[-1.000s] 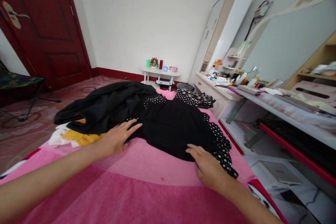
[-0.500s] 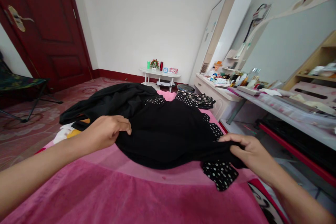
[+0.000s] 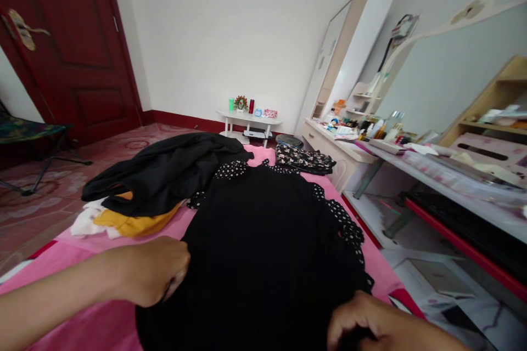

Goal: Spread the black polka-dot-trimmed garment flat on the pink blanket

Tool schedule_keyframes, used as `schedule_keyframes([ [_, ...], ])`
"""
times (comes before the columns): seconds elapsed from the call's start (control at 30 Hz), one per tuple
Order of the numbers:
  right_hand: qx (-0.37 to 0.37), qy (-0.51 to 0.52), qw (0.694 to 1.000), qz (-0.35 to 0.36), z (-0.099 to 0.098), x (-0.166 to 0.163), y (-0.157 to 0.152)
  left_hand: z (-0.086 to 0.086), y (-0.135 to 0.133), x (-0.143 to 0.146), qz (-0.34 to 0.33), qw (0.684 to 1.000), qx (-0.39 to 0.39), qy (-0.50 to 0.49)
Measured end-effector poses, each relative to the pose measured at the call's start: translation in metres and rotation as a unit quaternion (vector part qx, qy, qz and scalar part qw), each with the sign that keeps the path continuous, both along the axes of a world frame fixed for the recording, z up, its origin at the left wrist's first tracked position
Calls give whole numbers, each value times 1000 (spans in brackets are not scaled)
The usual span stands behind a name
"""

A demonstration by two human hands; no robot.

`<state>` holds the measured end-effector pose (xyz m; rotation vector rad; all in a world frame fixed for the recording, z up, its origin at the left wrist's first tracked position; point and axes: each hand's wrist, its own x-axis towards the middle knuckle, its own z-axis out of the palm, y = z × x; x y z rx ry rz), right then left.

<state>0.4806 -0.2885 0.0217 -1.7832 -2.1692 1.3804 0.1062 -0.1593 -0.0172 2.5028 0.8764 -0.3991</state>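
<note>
A black top with white-dotted collar and sleeve trim lies spread over the pink bed cover, its collar at the far end. My left hand is closed on the left side of the top. At the lower right, my right hand has its fingers curled round the top's near right part. Part of that hand and the top's near hem run past the bottom edge of the view.
Left of the top lie a heaped black garment and a yellow garment. A folded floral cloth rests at the far right of the bed. A cluttered dressing table and a desk stand to the right.
Both hands have drawn the black top towards me and downward. The top, bunched before, is now stretched out longer and flatter, and its dotted right sleeve trim lies along its side.
</note>
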Motion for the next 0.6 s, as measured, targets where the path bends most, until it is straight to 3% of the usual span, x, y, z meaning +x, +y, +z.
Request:
schedule_keyframes([
  [0.13,-51,117,991,50,6,7,38,23,13,32,-57,998,-7,15],
  [0.23,52,151,987,-27,-16,29,82,29,37,61,-66,995,-27,-63],
  [0.3,178,132,967,-127,-36,46,118,16,62,80,-52,992,-2,-118],
  [0.37,239,132,929,-251,-53,58,154,-7,94,99,-14,988,37,-148],
  [0.5,201,232,842,-443,-68,66,210,-58,158,132,89,982,78,-148],
  [0.6,218,258,821,-460,-78,66,241,-81,194,152,111,976,123,-141],
])
